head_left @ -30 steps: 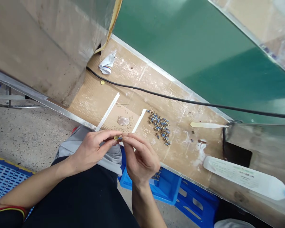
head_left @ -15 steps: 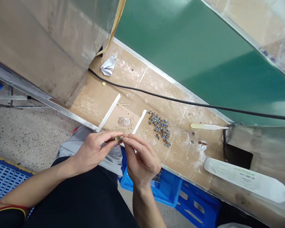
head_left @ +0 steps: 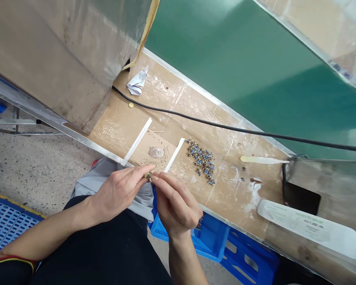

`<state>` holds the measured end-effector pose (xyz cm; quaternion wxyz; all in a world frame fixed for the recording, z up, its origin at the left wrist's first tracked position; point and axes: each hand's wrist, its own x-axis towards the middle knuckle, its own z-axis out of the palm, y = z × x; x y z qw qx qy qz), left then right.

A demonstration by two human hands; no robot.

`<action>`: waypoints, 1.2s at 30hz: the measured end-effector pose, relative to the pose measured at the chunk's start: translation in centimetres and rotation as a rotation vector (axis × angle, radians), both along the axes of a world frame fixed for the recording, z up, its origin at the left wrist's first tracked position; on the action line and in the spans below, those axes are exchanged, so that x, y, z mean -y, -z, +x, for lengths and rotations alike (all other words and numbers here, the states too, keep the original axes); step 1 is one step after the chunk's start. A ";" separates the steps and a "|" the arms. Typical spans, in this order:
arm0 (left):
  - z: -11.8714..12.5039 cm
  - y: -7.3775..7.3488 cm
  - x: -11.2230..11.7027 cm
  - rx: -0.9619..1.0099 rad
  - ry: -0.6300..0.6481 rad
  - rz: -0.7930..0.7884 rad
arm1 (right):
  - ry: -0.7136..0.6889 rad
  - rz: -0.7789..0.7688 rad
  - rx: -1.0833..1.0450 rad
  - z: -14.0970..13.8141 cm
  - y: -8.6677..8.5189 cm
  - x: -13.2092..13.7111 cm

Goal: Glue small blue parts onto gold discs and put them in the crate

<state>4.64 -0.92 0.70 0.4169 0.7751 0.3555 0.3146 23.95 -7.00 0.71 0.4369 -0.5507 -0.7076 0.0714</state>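
Note:
My left hand (head_left: pixel 118 190) pinches a small yellowish round piece with a bit of blue (head_left: pixel 147 175) between thumb and forefinger, just over the bench's front edge. Against that same piece, the thumb and fingertips of my right hand (head_left: pixel 175 202) are pressed together; what they grip there is too small to make out. Beyond the fingertips, a small clear plastic dish (head_left: pixel 156 152) sits among tiny scattered bits on the cardboard bench top (head_left: pixel 112 130). To its right lies a pile of small blue and brass-coloured parts (head_left: pixel 202 159).
White tape strips (head_left: pixel 137 141) mark the bench. A black cable (head_left: pixel 201 120) crosses it. A crumpled cloth (head_left: pixel 137 82), a yellow disc (head_left: pixel 131 105), a pale spatula-like stick (head_left: pixel 262 160) and a white bottle (head_left: pixel 311 227) lie around. Below the edge is a blue bin (head_left: pixel 212 237).
The left fingers have closed further over the small piece, and both hands stay together at the fingertips. The whole view has shifted slightly.

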 end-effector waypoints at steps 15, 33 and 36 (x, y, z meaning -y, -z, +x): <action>0.2 -0.5 0.4 -0.042 0.031 0.032 | 0.012 0.064 0.068 -0.1 0.4 0.7; 0.0 -1.5 0.7 0.079 -0.029 -0.066 | -0.027 0.115 0.131 -0.5 0.4 3.3; 0.0 -1.5 0.6 0.122 -0.026 -0.051 | -0.056 0.144 0.116 -0.5 0.2 3.1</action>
